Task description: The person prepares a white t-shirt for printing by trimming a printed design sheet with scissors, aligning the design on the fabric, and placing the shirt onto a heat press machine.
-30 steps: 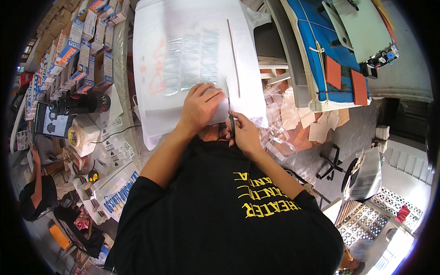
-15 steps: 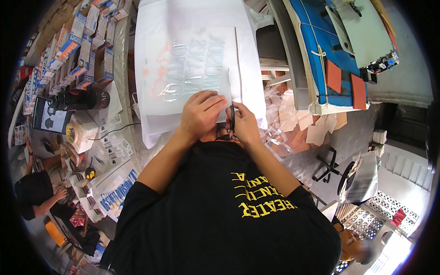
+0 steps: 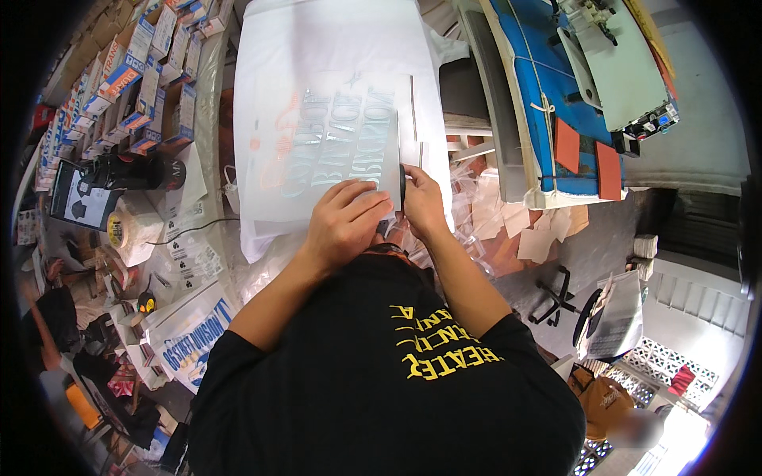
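Note:
A translucent printed film sheet point(image 3: 274, 208) with pale shiny lettering and orange marks lies over a white cloth point(image 3: 333, 32) in front of me. My left hand point(image 3: 349, 220) is closed on the film's near edge, fingers together on top and thumb hidden. Close beside it, my right hand point(image 3: 422, 202) grips black-handled scissors point(image 3: 402, 184), mostly covered by the fingers. Their blades point away from me along the film's right side. To the right of them lies a narrow film strip point(image 3: 412, 111) with a dark line.
Stacked open cartons point(image 3: 127, 67), a phone or tablet point(image 3: 82, 198) and a tape roll point(image 3: 127, 234) fill the left side. At right stands a machine with a blue bed point(image 3: 540, 103); paper and film scraps point(image 3: 508, 218) lie below it. Another person point(image 3: 611, 404) is at lower right.
My right hand and the scissors have moved a little farther along the film's right side. The strip beside the blades now looks broken and shifted. My left hand keeps its hold.

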Demonstrator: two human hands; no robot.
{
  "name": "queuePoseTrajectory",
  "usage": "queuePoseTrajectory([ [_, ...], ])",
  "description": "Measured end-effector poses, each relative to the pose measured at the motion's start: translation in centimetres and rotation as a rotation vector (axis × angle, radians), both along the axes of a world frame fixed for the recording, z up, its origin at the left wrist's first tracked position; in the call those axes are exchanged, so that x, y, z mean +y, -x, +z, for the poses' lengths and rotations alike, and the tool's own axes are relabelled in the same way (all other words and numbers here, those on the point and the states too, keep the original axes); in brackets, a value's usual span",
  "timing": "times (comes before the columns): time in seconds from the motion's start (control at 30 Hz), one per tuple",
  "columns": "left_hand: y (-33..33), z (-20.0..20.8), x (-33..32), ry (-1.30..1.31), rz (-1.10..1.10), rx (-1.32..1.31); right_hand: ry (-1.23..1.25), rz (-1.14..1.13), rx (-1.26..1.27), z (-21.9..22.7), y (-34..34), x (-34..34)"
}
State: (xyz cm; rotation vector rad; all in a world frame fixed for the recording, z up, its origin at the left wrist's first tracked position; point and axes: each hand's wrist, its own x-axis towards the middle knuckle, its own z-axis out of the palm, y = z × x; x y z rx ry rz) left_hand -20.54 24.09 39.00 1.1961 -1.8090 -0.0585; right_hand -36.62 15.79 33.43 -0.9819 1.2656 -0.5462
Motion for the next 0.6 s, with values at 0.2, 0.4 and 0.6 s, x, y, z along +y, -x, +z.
queuePoseTrajectory([
  [0.2,0.1,0.0,0.7,0.003,0.010,0.038,0.021,-0.017,-0.015,0.9,-0.9,-1.0],
  [0.4,0.0,0.2,1.8,0.011,0.016,0.036,0.019,-0.014,-0.011,1.0,-1.6,-2.3],
  [0.6,-0.4,1.9,3.4,-0.039,-0.009,0.034,0.030,-0.030,-0.012,1.4,-3.0,-5.2],
])
